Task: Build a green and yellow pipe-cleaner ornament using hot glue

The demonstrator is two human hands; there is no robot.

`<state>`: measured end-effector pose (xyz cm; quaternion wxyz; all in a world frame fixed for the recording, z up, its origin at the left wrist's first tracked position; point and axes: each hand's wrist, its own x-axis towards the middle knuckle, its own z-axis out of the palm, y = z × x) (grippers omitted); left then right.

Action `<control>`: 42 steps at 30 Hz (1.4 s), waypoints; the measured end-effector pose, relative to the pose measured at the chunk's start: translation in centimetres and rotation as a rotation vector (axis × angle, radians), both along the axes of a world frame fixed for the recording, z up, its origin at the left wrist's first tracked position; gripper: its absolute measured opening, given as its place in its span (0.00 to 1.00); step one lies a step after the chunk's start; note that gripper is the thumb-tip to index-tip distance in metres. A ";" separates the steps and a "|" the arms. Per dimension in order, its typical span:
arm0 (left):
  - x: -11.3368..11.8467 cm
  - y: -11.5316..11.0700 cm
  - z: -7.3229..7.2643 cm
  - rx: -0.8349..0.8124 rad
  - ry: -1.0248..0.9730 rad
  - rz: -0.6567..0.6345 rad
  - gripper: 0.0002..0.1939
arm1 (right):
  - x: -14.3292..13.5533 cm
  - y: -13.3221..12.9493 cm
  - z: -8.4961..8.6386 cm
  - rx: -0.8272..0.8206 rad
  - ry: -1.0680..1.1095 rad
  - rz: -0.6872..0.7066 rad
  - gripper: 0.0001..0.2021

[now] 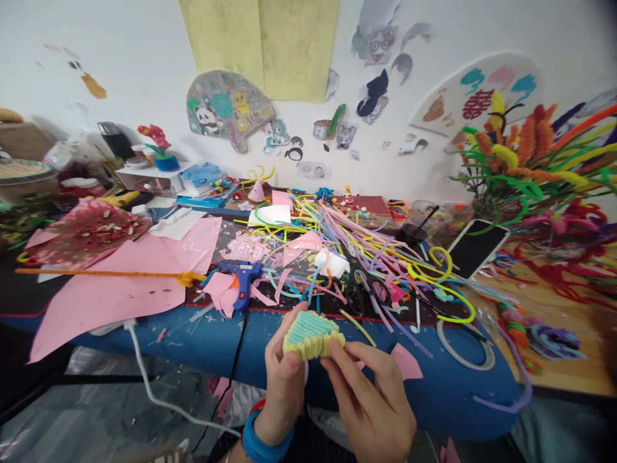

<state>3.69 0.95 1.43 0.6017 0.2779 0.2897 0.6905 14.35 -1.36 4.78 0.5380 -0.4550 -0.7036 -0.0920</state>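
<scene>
A wedge-shaped piece made of fuzzy pipe cleaner (312, 335), turquoise on top with a pale yellow edge, is held up over the table's front edge. My left hand (284, 366) grips its left side, the thumb at the lower corner and the fingers behind; a blue band circles that wrist. On the right side, my right hand (369, 392) pinches the yellow edge between thumb and fingers. Behind the hands lie black-handled scissors (359, 286) and a blue glue gun (245, 283) with its black cord hanging down.
Loose pipe cleaners (337, 225) cover the table's middle. Pink sheets (130, 276) spread over the left. A phone (477, 247) leans at the right, near a bunch of pipe-cleaner flowers (530, 148). A white cable (149, 386) hangs off the blue front edge (193, 341).
</scene>
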 end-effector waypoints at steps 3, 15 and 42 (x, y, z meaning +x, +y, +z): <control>0.0 -0.1 0.0 -0.004 0.015 0.004 0.35 | 0.0 0.1 0.1 0.009 -0.007 -0.001 0.16; -0.5 0.5 -0.5 0.036 0.090 -0.002 0.36 | 0.3 0.2 0.7 0.021 -0.080 0.017 0.12; -0.2 -0.7 0.3 -0.036 -0.130 -0.103 0.34 | 0.0 -0.1 0.9 0.084 -0.053 0.010 0.08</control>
